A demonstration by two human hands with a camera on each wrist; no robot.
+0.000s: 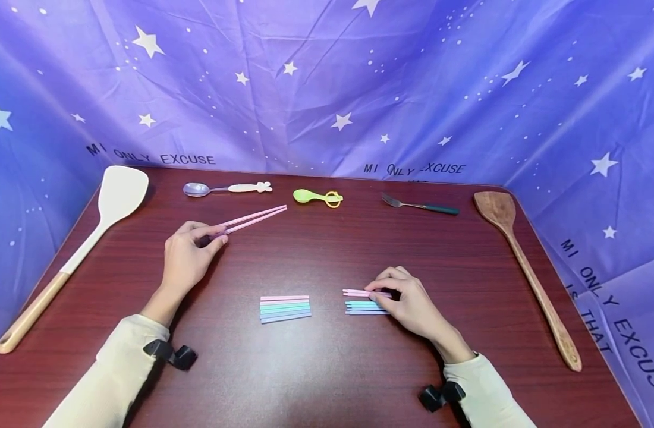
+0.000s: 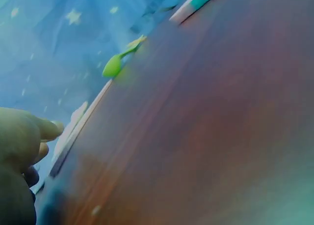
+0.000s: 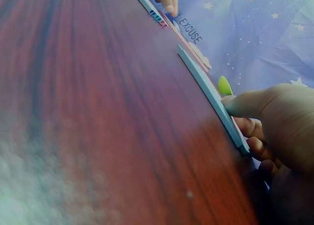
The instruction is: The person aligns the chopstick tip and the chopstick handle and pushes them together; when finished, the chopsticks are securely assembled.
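My left hand [image 1: 189, 257] pinches the near ends of two long pink chopsticks [image 1: 257, 218] between thumb and fingers, left of centre; they lie nearly side by side, pointing right. My right hand [image 1: 412, 302] has thumb and forefinger on short pink sticks [image 1: 354, 292], the top of a right-hand row. Just below them lie short blue-green sticks [image 1: 359, 308], partly covered by that hand. In the right wrist view a grey-blue stick [image 3: 208, 90] runs in front of the thumb. A second row of short pink, green and blue sticks [image 1: 285, 308] lies between the hands.
Along the back lie a spoon with a pale handle [image 1: 247, 188], a green spoon [image 1: 308, 196] with a yellow ring, and a green-handled fork [image 1: 439, 209]. A white spatula [image 1: 122, 193] flanks the left edge, a wooden spatula [image 1: 535, 279] the right. Starry cloth [image 1: 305, 107] surrounds the table.
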